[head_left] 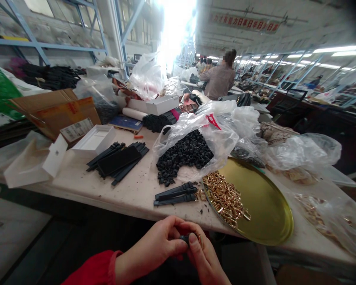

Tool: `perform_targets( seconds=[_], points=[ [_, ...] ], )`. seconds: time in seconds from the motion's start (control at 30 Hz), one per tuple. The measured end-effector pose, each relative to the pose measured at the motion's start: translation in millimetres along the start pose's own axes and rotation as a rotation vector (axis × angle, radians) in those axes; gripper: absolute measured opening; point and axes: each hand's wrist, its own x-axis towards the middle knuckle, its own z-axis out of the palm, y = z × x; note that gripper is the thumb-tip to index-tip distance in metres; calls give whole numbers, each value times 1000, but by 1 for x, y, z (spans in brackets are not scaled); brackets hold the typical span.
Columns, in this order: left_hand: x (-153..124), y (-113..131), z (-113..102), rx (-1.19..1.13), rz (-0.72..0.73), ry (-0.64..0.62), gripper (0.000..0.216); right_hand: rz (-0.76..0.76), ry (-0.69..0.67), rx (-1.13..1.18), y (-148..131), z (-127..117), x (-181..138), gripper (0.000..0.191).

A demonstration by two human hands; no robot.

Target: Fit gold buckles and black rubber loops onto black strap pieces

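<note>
Close to my body, just off the table's front edge, my left hand (161, 245) and my right hand (202, 255) meet with fingers closed. Between them they pinch a short dark strap (184, 238), mostly covered by the fingers. A bit of gold buckle (200, 240) shows at my right fingers. Beyond the hands lie several black straps with gold buckles (175, 194). Behind these, small black strap loops (185, 152) spill from a clear plastic bag (222, 138). To the right, a heap of gold buckles (225, 198) sits on the left side of a round gold tray (264, 198).
Black straps (121, 158) are piled at left, near white boxes (95, 140) and a cardboard carton (57, 114). Plastic bags (302, 150) crowd the right side. The tray overhangs the table's front edge. A person (221, 77) is farther back.
</note>
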Motion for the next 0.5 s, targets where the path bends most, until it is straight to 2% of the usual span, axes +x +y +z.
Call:
perform_targets(
  seconds=[0.07,0.13,0.27,0.33,0.4,0.5],
  points=[
    [7,6,-6,202,84,11,53,-11,-12,-56,0,-4,12,40],
    [20,13,-14,451,148,56,62,-37,23,-238,0,-13,30,41],
    [55,21,-32,1088,271,283,54,-189,244,-792,7,-38,78,40],
    [72,21,-38,1355,268,330,42,-246,283,-980,14,-43,98,42],
    [85,22,-39,1483,237,311,31,-273,255,-1065,20,-42,110,41],
    [91,24,-36,1550,248,268,34,-298,252,-1083,17,-36,111,41]
  ],
)
